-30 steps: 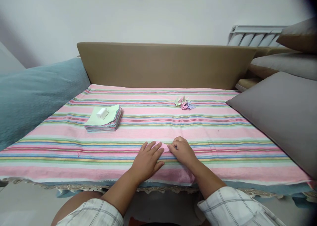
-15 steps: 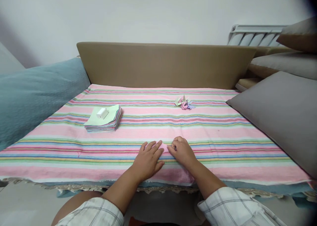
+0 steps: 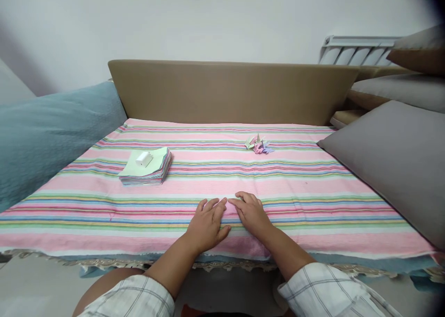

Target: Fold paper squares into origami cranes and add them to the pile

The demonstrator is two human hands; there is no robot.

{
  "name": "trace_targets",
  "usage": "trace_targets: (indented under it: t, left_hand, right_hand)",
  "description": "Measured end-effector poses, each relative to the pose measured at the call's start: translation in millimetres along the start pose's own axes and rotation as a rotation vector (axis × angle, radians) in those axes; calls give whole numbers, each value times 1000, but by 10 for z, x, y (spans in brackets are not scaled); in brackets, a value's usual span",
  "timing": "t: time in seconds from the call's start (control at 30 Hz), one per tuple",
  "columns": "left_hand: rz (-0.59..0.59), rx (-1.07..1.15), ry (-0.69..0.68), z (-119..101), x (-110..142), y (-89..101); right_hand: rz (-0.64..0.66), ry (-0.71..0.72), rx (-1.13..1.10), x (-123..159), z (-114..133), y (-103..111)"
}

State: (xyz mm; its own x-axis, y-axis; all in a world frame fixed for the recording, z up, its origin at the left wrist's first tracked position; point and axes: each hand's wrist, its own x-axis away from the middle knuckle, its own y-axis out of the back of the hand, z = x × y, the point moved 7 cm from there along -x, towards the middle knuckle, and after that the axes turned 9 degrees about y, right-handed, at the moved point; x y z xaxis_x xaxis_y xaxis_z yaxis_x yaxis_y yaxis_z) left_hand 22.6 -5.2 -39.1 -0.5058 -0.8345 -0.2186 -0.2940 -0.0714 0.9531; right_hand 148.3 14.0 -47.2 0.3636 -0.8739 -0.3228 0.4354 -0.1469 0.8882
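A small piece of pink paper [image 3: 230, 210] lies on the striped cloth, largely covered by my fingers. My left hand [image 3: 207, 224] rests flat over its left part, fingers spread. From the other side, my right hand [image 3: 251, 212] reaches in with its fingers stretched out, the fingertips touching the paper's upper right edge. How the paper is folded cannot be made out. Beyond my right hand sits a little cluster of folded paper cranes [image 3: 259, 145] in green, pink and purple. Farther left is a stack of coloured paper sheets [image 3: 149, 171] with a white block [image 3: 143, 159] on top.
The striped cloth [image 3: 295, 187] covers the seat in front of me, up to a brown backrest [image 3: 229, 92]. A blue cushion [image 3: 52, 131] borders it on the left, and a grey pillow [image 3: 392, 155] leans in on the right. Behind is a white radiator [image 3: 358, 50].
My right hand has uncurled and shifted slightly left, its fingers now reaching over the pink paper's edge. My left hand has stayed almost in place.
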Motion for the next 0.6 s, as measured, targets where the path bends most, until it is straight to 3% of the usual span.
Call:
trace_targets:
  t: [0.17, 0.6]
  left_hand:
    - [4, -3, -5, 1, 2, 4]
    - [26, -42, -23, -8, 5, 1]
  right_hand:
    - [60, 19, 38, 3, 5, -6]
    - [11, 91, -90, 44, -179, 107]
